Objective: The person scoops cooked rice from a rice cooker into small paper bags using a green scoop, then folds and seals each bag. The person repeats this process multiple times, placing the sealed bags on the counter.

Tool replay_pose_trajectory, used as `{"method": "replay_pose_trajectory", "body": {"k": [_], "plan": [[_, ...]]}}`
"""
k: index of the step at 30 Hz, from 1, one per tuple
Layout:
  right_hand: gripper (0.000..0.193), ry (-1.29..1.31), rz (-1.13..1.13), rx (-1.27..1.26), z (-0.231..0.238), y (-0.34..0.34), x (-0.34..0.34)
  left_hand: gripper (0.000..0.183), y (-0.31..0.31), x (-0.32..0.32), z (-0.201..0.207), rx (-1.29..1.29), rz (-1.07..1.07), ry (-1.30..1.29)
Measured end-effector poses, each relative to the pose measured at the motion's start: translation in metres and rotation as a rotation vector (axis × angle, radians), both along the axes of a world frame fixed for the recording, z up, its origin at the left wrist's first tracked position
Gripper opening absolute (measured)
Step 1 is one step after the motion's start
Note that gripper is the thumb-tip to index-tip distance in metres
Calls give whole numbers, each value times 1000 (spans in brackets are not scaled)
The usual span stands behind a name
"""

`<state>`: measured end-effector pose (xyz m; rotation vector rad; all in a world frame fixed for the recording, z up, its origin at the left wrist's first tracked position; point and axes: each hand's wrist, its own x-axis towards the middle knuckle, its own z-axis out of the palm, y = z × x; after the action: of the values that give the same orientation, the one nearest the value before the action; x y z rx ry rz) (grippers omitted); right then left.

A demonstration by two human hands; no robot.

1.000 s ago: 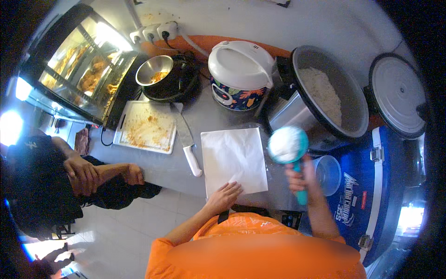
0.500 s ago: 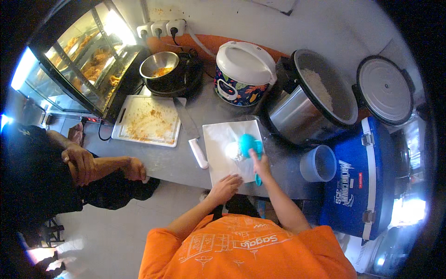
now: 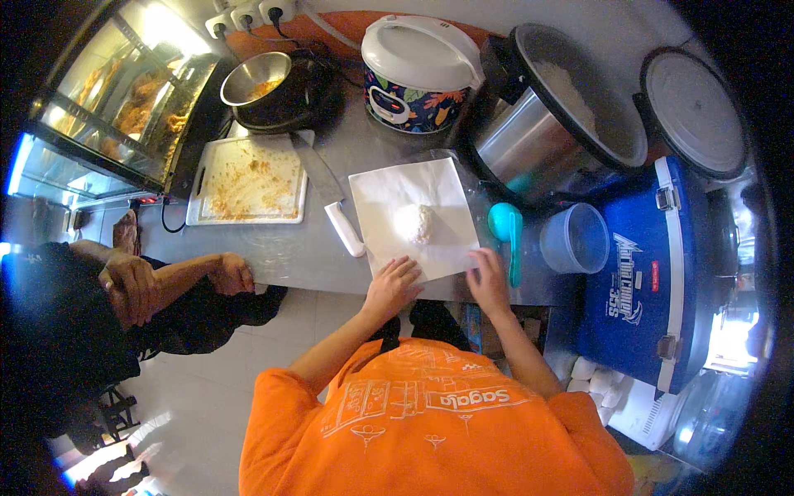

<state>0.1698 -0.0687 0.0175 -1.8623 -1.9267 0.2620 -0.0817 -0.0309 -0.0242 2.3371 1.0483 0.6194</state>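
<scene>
A white sheet of wrapping paper (image 3: 382,202) lies on the steel counter, with a rounded mound of white rice (image 3: 413,224) at its middle. My left hand (image 3: 394,283) rests on the near left edge of the sheet, fingers stretched out. At its near right corner is my right hand (image 3: 487,279), fingers apart and touching the paper's edge. Just right of the sheet a turquoise rice scoop (image 3: 505,223) lies on the counter, its handle toward me. A knife (image 3: 343,229) with a white handle lies along the left side of the paper.
Left stand a stained white cutting board (image 3: 248,217), a metal bowl (image 3: 256,78) and a lit display case (image 3: 124,99). Behind are a patterned rice cooker (image 3: 422,70) and a large pot of rice (image 3: 538,136). Right are a plastic tub (image 3: 575,240) and blue cooler (image 3: 633,281). Another person (image 3: 74,314) stands left, arms crossed.
The turquoise scoop has gone from over the rice to the counter on the right, and my right hand has let go of it and come to the paper's corner. The view has shifted.
</scene>
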Motion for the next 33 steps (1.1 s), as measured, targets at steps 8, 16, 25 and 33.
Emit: {"method": "replay_pose_trajectory", "body": {"k": [8,16,25,33], "plan": [[24,-18,577,38,-22,28,8,41,0,15,1,44,58,94],[17,249,616,-277,-17,56,26,36,5,10,10,-87,57,32],[15,254,630,-316,-14,64,26,28,12,4,9,-199,67,-101],[15,374,440,-418,-10,67,20,18,13,3,8,-100,51,-87]]}}
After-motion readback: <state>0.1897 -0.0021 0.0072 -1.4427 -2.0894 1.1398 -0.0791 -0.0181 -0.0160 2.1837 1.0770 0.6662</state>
